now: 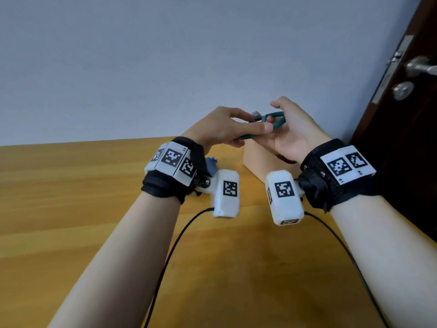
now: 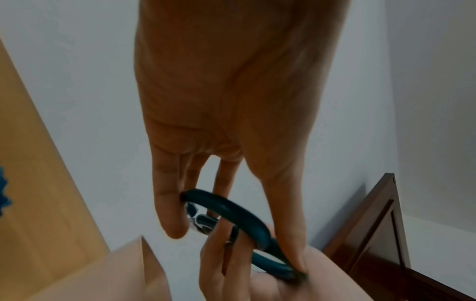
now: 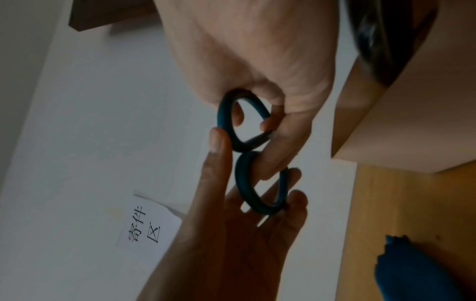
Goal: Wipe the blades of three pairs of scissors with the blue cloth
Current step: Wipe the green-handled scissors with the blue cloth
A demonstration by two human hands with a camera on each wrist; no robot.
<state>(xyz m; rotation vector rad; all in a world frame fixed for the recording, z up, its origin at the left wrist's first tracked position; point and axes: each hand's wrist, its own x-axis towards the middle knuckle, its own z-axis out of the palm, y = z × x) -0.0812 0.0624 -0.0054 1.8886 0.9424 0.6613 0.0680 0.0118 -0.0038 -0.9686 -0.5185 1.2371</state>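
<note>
A pair of scissors with teal ring handles is held in the air above a wooden box. My left hand pinches one ring between thumb and fingers. My right hand grips the other ring with curled fingers. Only a small grey bit of metal shows by the left fingers; the blades are mostly hidden. The blue cloth lies crumpled on the table behind my left wrist, touched by neither hand. It also shows in the right wrist view as the blue cloth.
The wooden table runs up to a pale wall. A dark red thing shows inside the box under my right hand. A brown door with a metal handle stands at the right. Two black cables trail across the table.
</note>
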